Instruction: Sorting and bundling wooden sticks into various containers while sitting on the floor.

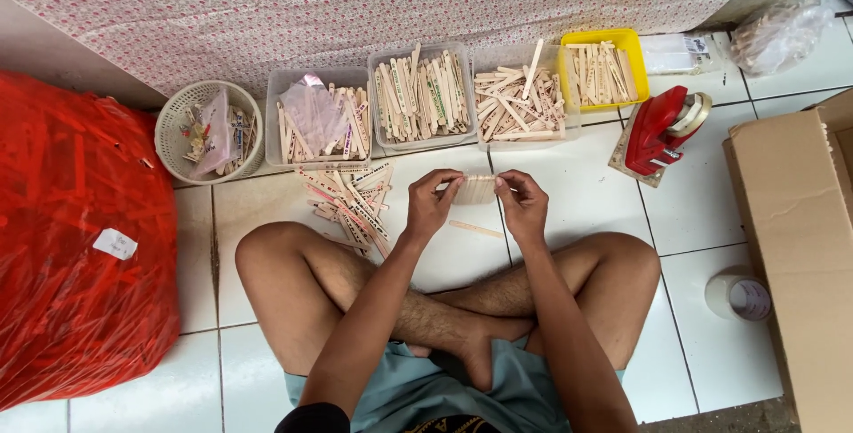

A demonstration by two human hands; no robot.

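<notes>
A small bundle of wooden sticks (477,188) is held above the tiled floor (577,193) between the left hand (433,203) and the right hand (522,205), both closed on its ends. Sorted sticks already fill the clear tubs (421,95) (and a yellow tray (603,69)); a loose pile (349,202) is left unsorted.

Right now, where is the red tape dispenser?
The red tape dispenser sits on the tiled floor at upper right, between the yellow tray and the cardboard box.
</notes>
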